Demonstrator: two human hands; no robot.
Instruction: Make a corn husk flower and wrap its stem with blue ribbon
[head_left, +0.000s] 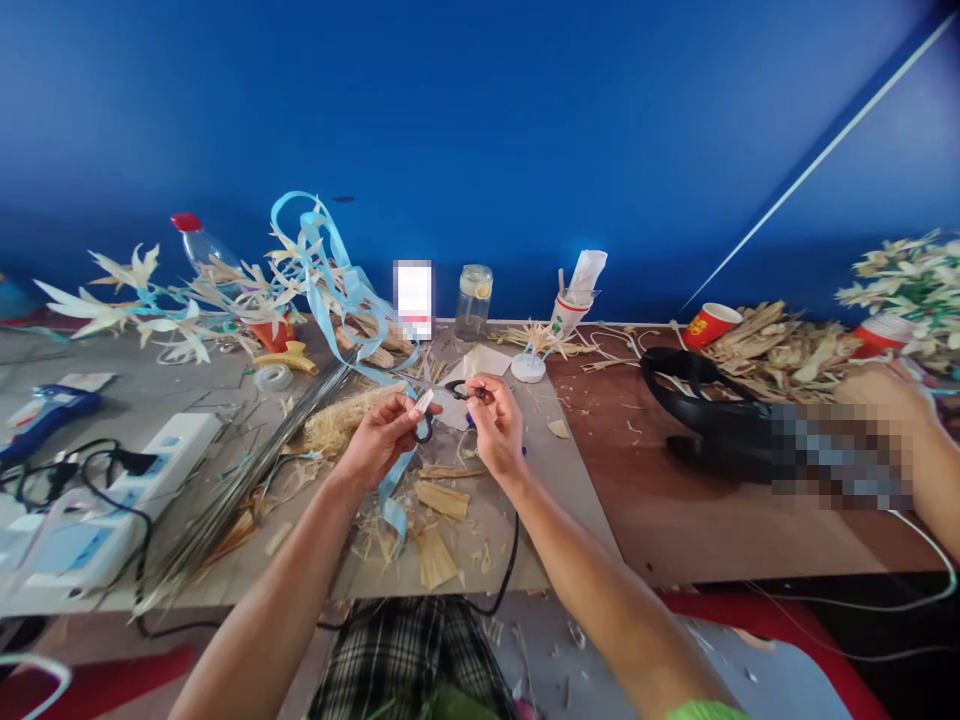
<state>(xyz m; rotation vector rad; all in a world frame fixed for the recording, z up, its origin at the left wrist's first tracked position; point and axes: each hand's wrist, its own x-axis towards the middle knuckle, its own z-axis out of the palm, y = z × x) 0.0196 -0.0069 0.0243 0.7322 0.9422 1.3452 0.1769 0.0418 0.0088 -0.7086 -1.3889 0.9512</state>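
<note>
A pair of scissors with black handles [455,389] is held up over the middle of the table, its handles apart and its blades pointing away. My right hand [496,420] is closed on one handle loop. The other loop is at the fingers of my left hand [386,432], which is closed and also pinches a small pale piece [424,401], perhaps husk. A light blue ribbon [330,265] loops behind my left hand, and its tail hangs below. Husk flowers [150,300] and a bundle of thin wires [255,480] are to the left.
On the left are a power strip [150,490], a blue glue gun [52,415] and a tape roll [272,377]. A jar [474,300] stands behind. Husk scraps [441,498] litter the front. Another person's hand [889,400] is at the right, near a black strap-like object [705,430].
</note>
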